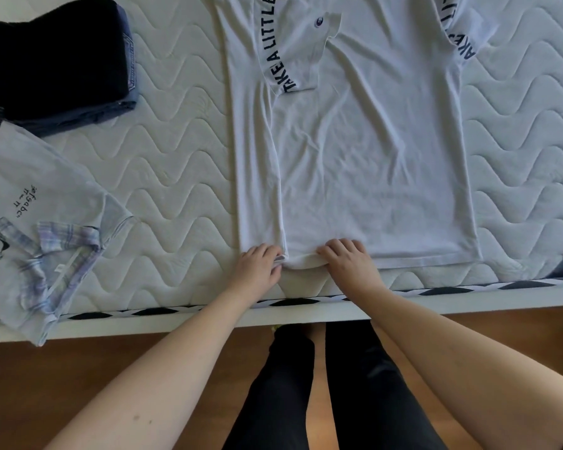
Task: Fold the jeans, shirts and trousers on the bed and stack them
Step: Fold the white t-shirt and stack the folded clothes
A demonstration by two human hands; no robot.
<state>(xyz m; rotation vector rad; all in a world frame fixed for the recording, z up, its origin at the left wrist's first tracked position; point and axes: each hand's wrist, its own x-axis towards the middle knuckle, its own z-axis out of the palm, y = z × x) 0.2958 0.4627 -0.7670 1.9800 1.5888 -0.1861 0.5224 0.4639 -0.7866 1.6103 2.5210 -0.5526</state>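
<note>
2 hands at the near hem of 1 white shirt (364,164), spread flat on the bed (176,151) with its left side panel already folded inward. Left hand (257,263) pinches the hem corner; right hand (346,259) curls over the hem edge, likely tensioning it to square the fold. Stack of dark folded jeans (59,63) far left; 1 pale shirt (39,222) lies unfolded below it, awaiting its turn.

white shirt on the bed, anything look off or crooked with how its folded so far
Slightly. The white shirt has its left side and sleeve folded in, but the right sleeve lies only partly turned, askew. The hem bunches between the left hand and right hand.
</note>
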